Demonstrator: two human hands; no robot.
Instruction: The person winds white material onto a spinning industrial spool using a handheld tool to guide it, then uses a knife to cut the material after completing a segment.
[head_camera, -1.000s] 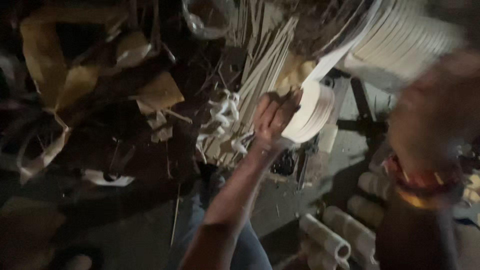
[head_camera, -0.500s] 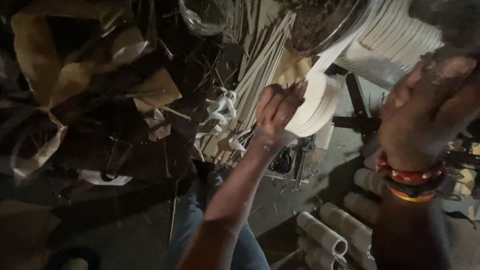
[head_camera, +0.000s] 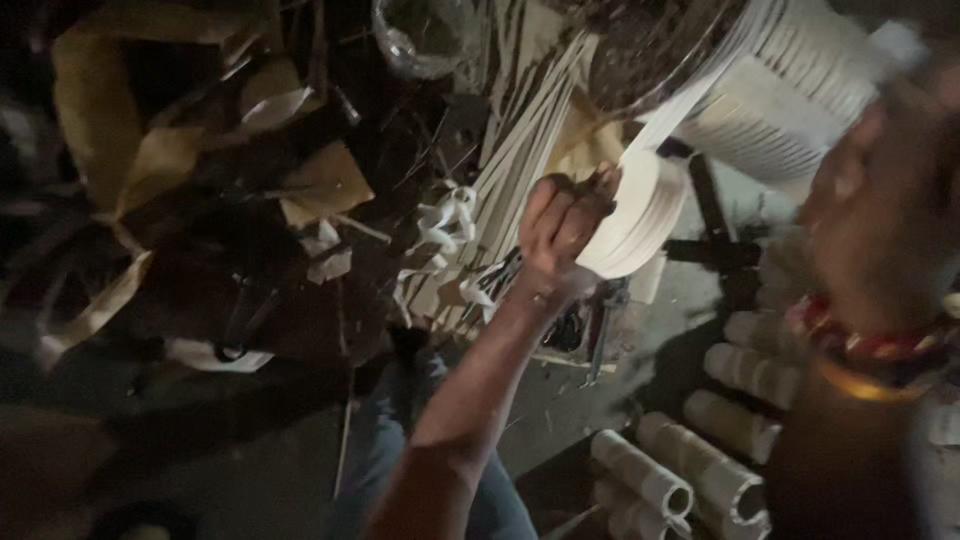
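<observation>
Seen from the head camera, the left hand (head_camera: 562, 232) has its grip clamped on a roll of white tape (head_camera: 640, 212), fingers curled over the near edge with the roll's layered side bulging out to the right of the knuckles. A loose strip of the same tape (head_camera: 680, 110) runs up and to the right from the top of the roll, taut enough that the closed fist seems there to keep the roll from turning or slipping. The right hand (head_camera: 880, 240) sits close to the lens on the right, blurred, with red and orange bangles (head_camera: 870, 355) at the wrist; whether its grip is apart or together cannot be told. Beyond the left grip lie pale thin sticks (head_camera: 530, 140) in a loose bundle, and farther up a clear glass vessel (head_camera: 420, 35), its contents not discernible. Below and to the right of the roll, short whitish tubes (head_camera: 690, 470) lie side by side on the floor, each open end hollow.
</observation>
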